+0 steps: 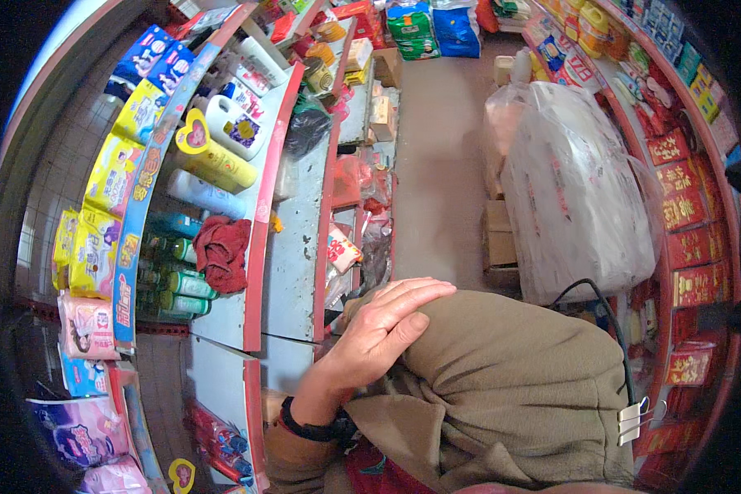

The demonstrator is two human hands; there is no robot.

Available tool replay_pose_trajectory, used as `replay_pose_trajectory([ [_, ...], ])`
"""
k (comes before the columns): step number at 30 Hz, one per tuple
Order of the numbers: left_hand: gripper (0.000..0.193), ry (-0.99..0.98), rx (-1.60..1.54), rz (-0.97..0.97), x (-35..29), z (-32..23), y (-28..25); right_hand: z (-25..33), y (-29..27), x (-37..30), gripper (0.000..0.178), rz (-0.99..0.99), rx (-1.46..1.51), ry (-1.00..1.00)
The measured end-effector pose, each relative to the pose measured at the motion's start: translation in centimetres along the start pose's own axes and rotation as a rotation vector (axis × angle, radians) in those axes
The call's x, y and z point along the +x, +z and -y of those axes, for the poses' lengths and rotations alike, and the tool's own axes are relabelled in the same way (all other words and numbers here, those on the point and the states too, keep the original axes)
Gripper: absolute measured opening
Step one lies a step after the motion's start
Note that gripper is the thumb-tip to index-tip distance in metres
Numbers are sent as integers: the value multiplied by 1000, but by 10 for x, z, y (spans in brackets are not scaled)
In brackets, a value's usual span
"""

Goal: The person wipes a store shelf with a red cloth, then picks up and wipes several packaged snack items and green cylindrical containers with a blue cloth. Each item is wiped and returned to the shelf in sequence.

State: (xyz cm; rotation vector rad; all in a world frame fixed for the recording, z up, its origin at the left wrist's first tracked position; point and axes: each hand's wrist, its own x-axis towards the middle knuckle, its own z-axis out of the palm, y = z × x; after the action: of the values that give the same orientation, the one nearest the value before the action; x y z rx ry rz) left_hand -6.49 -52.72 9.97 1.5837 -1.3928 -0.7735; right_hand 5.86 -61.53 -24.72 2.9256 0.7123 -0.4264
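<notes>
My left hand (391, 317) rests on the brown coat sleeve (510, 370) that covers my right arm. Its fingers are stretched out and held together, with the thumb alongside, and there is nothing in it. A dark band (309, 424) circles the left wrist. My right hand does not show. A black cable (613, 317) runs down over the right edge of the coat, where a binder clip (630, 422) sits. Left of my hand, a red cloth (222, 253) hangs over a shelf edge near several green bottles (188, 284).
Shelves (292, 280) on the left carry bottles and yellow packs (111, 177). A narrow aisle floor (442, 148) runs ahead. A large bundle in clear plastic (572, 189) and a cardboard box (499, 235) stand along its right side. Red packages (687, 198) line the right shelf.
</notes>
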Motion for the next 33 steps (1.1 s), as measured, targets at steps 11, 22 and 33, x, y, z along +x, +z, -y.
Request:
replay_pose_trajectory([
  [11,44,-115,27,-172,-33,-5,-4,-43,4,11,21,30,-53,46],
  [22,34,-240,-21,-225,-39,67,11,-107,-11,53,21,52,-209,78],
  [33,44,-185,-617,-171,-7,128,41,-139,-140,75,22,-118,-228,-70],
])
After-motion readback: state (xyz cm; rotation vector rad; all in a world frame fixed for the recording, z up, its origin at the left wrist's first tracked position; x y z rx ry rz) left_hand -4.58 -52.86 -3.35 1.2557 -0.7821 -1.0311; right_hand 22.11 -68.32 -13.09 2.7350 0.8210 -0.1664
